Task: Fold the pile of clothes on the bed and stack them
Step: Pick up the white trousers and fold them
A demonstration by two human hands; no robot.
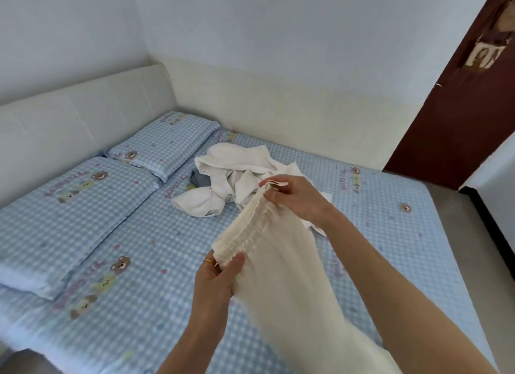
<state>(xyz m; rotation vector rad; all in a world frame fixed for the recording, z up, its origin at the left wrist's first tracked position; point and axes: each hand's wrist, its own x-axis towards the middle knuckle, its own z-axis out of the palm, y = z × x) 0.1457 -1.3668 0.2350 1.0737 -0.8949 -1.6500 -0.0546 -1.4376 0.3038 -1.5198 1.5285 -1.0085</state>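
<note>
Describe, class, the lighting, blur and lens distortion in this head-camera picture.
Head view: soft, even daylight, no glare and only faint shadows; wide-angle bending curves the door and bed edges; the cream garment blurs toward the bottom; both hands, left hand and right hand, look sharp.

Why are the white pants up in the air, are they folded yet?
Not folded yet. The pants hang loose; the left hand and right hand pinch the waistband's ends. The pile lies crumpled on the bed.

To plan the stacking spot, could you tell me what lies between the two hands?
In the head view, only the cream garment's gathered waistband spans from left hand to right hand.
</note>
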